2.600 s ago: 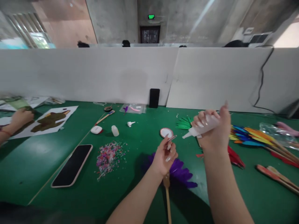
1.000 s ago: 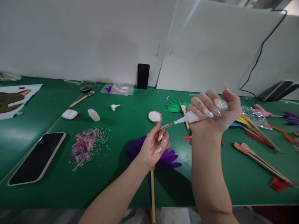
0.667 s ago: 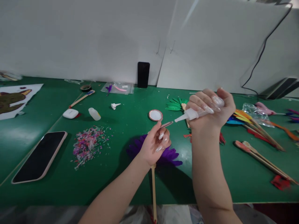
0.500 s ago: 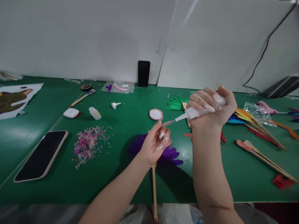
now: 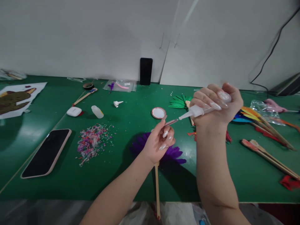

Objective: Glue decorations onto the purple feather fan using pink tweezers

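My right hand [image 5: 217, 107] is closed round a small clear squeeze bottle [image 5: 199, 110], its white nozzle pointing left. The nozzle tip almost meets the end of a thin pinkish tool [image 5: 171, 122] that my left hand [image 5: 160, 142] pinches between thumb and fingers. Both hands hover above the green table [image 5: 131, 168]. Under my left hand lies a purple feather fan [image 5: 173, 153] on a wooden stick [image 5: 157, 190]. A small round white lid [image 5: 158, 112] sits just beyond the tool.
A black phone [image 5: 46, 152] lies at front left beside a heap of coloured confetti [image 5: 92, 142]. Further back are a white earbud case [image 5: 74, 111], a small bottle [image 5: 97, 111], a loose nozzle cap [image 5: 116, 103] and a green feather fan [image 5: 179, 101]. Coloured feathers on sticks [image 5: 260, 120] spread at right.
The view has tilted down and shifted slightly. The bottle's nozzle has stayed right next to the tip of the pinched tool; both hands keep their grip.
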A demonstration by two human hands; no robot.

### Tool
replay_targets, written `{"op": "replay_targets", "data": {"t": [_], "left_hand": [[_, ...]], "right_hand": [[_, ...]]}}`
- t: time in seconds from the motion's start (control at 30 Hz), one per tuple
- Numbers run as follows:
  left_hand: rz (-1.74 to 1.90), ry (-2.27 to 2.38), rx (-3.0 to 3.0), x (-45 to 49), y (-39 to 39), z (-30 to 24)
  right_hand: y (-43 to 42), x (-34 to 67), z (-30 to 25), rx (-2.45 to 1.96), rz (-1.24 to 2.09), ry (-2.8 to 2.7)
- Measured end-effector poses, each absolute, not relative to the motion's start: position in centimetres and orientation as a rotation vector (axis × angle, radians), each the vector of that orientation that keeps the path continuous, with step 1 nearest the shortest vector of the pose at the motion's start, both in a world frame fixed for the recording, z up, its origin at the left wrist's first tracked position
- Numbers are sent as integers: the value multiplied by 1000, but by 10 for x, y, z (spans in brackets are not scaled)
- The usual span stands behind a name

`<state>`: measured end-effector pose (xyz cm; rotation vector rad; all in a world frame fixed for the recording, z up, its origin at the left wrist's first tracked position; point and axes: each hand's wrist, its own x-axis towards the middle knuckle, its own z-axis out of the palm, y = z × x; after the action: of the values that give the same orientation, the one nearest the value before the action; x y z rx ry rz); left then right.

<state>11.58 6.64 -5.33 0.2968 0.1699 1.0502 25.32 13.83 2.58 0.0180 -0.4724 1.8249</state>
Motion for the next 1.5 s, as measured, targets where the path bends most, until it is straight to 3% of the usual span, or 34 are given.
{"op": "replay_targets", "data": {"t": [0.27,0.63,1.07,1.5], "left_hand": [[1038,160,281,116,66,-55],[1039,188,273,116,66,-52],[1052,213,292,115,65,-52],[1052,208,307,115,65,-54]], "right_hand": [[138,250,25,-14,1741,-579],[124,244,37,-102,1762,-263],[123,244,36,111,1943,36],[131,247,32,-160,1695,-546]]}}
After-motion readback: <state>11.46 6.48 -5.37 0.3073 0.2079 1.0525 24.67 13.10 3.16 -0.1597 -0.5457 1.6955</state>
